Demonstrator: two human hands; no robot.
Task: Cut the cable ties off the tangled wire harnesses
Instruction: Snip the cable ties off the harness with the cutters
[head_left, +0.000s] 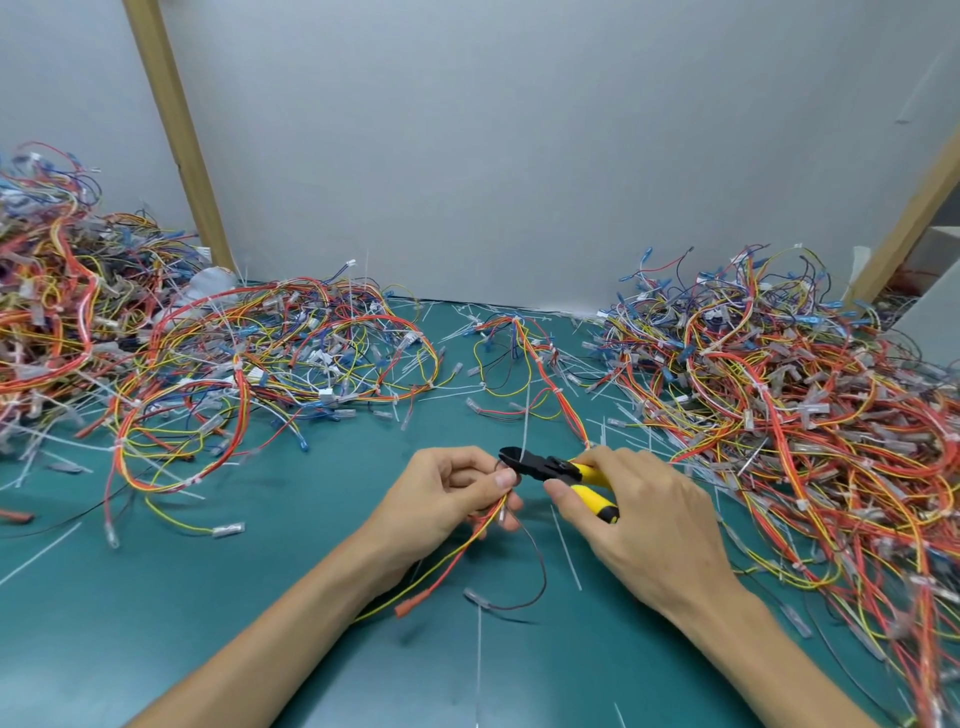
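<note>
Cutting is the step in hand, as we read it. The left hand (452, 499) pinches one harness (447, 558) between thumb and curled fingers, a little above the mat. Its orange and yellow wires trail down toward the left forearm, and more of it seems to run under the right hand toward the back of the mat. The right hand (644, 519) is wrapped round the yellow grips of the cutters (563, 470). Their black nose sits right at the left thumb, touching or all but touching the bundle. The white tail of a cable tie (525, 421) stands up from that spot. Whether the blades are closed on the tie we cannot tell, as the nose is small and partly masked.

Next move, in our judgement: set the blades on the strap alone, clear of insulation and thumb, squeeze, then pull the cut tie free. The risk is a nicked wire.

Surface: a teal mat (260, 597), strewn with white tie off-cuts (566, 551). The left pile (182, 353) and the right pile (779, 395) of harnesses flank the hands. Both show ties here and there, so we cannot say which is finished.

Room: a plain grey wall (519, 156) close behind, and a slanting wooden post (176, 130) at each side.
</note>
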